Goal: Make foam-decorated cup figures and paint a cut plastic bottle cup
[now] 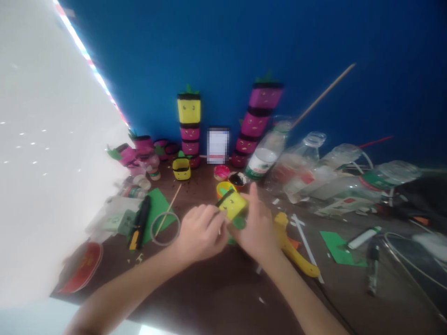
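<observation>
1. The right hand (258, 228) seems to hold the yellow cup (233, 204) by its right side, forefinger raised; the left hand (204, 228), fingers narrowly bunched, meets the cup at 8 o'clock. I can't tell whether it pinches anything.
2. The cup, tilted, already has a face, dark rim and green leaves, so it looks nearly done; what remains cannot be judged.
3. Just beyond it sit a yellow pot (221, 188) at 11 o'clock and a black pot (237, 179) at 12.
4. A similar small cup (182, 171) stands at 10 o'clock; the stacks at 11 (left stack (189, 111)) and near 1 (right stack (256, 124)) look finished.
5. Blur hides the fingertips; the panel (218, 145) near 12 is pixelated, and both forearms are cut off.
</observation>
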`<state>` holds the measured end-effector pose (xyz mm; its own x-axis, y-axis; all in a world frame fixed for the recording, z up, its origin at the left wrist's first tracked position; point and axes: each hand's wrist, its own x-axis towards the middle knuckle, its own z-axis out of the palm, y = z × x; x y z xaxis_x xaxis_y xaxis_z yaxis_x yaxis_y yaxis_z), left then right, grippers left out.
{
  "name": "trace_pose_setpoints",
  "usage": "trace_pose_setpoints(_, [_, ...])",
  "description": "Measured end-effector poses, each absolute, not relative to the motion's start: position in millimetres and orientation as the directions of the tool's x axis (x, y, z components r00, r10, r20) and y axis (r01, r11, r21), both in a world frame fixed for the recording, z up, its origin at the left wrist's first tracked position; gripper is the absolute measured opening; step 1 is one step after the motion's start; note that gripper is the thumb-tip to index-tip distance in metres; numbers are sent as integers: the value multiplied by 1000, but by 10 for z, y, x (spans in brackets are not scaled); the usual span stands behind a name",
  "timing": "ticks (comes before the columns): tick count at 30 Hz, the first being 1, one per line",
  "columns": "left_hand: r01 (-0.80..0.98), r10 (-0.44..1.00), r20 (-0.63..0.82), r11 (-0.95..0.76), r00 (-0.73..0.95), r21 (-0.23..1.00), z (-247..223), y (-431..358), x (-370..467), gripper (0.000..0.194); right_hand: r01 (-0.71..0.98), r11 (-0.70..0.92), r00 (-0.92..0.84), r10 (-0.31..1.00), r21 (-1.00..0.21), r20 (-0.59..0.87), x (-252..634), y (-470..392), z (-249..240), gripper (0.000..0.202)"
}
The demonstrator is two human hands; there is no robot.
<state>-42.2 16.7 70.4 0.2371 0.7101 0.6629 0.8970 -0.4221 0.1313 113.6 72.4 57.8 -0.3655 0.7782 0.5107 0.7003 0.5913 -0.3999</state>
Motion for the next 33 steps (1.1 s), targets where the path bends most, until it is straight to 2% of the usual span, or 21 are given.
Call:
trace_pose_setpoints(3, [744,861,506,-307,-48,593,660,146,-476,19,640,551,-254,809,-535,530,1140,757,528,96])
trace_pose_setpoints(5, [528,936,290,-147,-200,837,590,165,-519,15,587,545,-179,809,-599,560,1129,769,495,94])
trace_pose_setpoints(6, [394,955,167,-59,-245,917,549,183,-541,13,564,547,-145,803,-618,578,1119,772,480,93])
trace_pose_setpoints(8, [108,966,-75,105,-248,989,468,229,-584,13,526,553,-89,791,-646,605,1092,774,452,92])
trace_pose_setpoints(10, [-157,944,-263,235,-198,959,407,272,-629,16,485,563,-50,782,-669,622,1065,778,428,91])
trace_pose_setpoints(13, [-420,896,-390,276,-214,865,369,303,-703,22,437,580,-15,769,-688,639,1038,798,403,89])
trace_pose_setpoints(15, [-445,863,-384,217,-330,869,375,305,-747,25,436,591,3,754,-679,657,1026,821,392,87])
trace_pose_setpoints(18, [-296,867,-269,149,-421,944,419,306,-758,36,416,618,24,725,-666,688,983,853,379,88])
trace_pose_setpoints(20, [-222,914,-172,93,-368,971,463,326,-716,49,376,639,33,715,-672,698,924,862,372,89])
trace_pose_setpoints(23, [-229,953,-63,-7,-296,973,524,393,-633,68,325,642,35,726,-694,687,803,852,371,89])
trace_pose_setpoints(26, [-227,960,1,-67,-280,972,563,457,-612,79,294,621,23,755,-726,655,686,823,376,86])
trace_pose_setpoints(29, [-205,965,43,-99,-259,974,577,473,-661,83,277,606,-9,777,-745,629,603,792,373,85])
trace_pose_setpoints(33, [-211,964,28,-86,-263,974,574,450,-726,75,290,604,-75,788,-743,611,549,752,382,83])
